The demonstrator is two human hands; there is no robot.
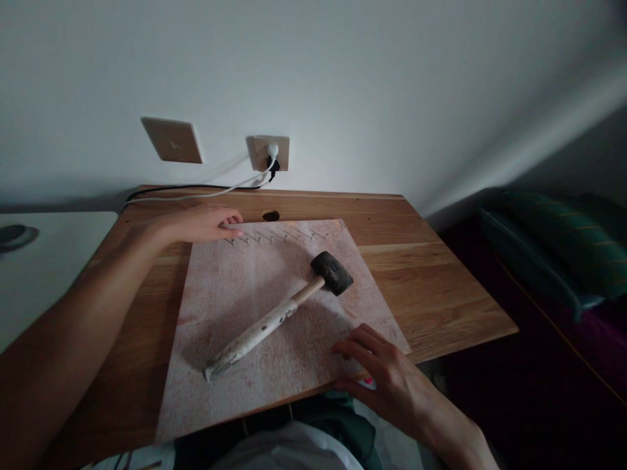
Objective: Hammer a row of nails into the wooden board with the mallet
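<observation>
A pinkish, rough-faced board point(235, 281) lies flat, with a row of several nails point(272, 239) standing along its far edge. Across it rests a mallet point(264, 326), its black head to the upper right and its worn, white-painted handle end to the lower left. My left hand point(208, 222) is at the board's far left corner, beside the leftmost nail. Its fingers bend loosely, apart from the thumb. Over the near right edge of the board is my right hand point(377, 365), fingers spread and thumb by the edge. Neither hand touches the mallet.
Under the board is a wooden desk point(421, 287) with a cable hole point(271, 215). White and black cables point(206, 190) run from a wall socket point(284, 153). A white surface point(53, 254) adjoins on the left; cushions point(563, 241) lie at right.
</observation>
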